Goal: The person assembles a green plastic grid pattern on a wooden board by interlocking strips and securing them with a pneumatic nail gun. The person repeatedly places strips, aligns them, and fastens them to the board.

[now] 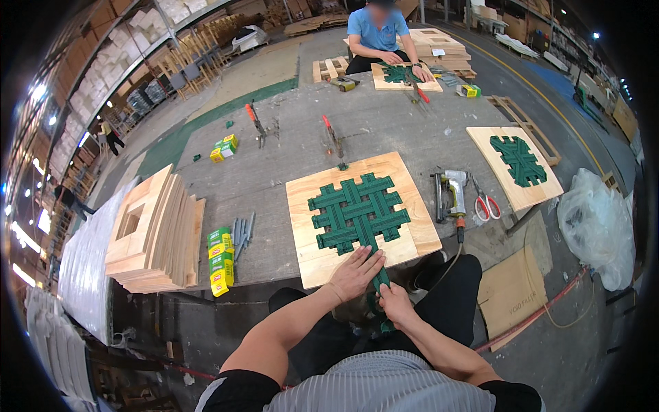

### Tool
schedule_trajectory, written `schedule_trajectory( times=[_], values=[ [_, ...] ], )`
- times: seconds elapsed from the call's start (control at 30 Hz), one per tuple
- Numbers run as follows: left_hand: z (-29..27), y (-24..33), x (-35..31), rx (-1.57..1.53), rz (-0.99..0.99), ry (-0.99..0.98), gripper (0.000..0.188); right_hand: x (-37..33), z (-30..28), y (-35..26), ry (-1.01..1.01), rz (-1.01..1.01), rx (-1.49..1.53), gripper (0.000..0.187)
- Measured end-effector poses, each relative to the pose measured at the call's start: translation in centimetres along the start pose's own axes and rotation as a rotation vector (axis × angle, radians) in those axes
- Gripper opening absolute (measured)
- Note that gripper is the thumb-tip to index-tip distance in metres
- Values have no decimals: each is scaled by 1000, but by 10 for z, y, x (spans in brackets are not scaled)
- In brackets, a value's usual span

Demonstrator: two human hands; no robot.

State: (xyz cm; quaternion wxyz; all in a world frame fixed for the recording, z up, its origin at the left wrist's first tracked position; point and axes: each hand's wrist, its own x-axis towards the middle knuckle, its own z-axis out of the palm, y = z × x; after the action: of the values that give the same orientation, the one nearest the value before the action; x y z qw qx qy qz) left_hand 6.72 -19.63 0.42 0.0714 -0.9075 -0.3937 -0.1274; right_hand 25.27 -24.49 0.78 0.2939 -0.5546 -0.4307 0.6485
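In front of me a square wooden board [300,250] lies on the table, with green webbing straps [358,211] woven across its middle. One loose green strap [381,277] runs from the weave past the board's near edge toward my lap. My left hand [359,273] lies flat at that near edge beside the strap, fingers stretched and touching it. Below the edge, my right hand [399,306] is closed around the strap. Right of the board are a staple gun [453,193] with a hose and red-handled scissors [487,206].
Wooden boards with square openings [152,230] are stacked at left, beside yellow-green boxes [220,262] and grey staple strips [243,233]. Red-handled pliers [255,126] lie farther back. Another webbed board [491,161] sits at right. Across the table a person [379,34] handles a similar board.
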Motion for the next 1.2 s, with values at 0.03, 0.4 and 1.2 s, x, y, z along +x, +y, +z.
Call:
schedule_trajectory(
  times=[0.03,0.4,1.2],
  values=[
    [1,0,1,4,5,3,69,4,0,7,8,-31,-5,28],
    [3,-3,-1,-79,-13,14,69,22,-6,27,25,-2,-124,33],
    [70,37,-8,-1075,-978,-318,79,93,-10,59,-96,-325,-518,29]
  ],
)
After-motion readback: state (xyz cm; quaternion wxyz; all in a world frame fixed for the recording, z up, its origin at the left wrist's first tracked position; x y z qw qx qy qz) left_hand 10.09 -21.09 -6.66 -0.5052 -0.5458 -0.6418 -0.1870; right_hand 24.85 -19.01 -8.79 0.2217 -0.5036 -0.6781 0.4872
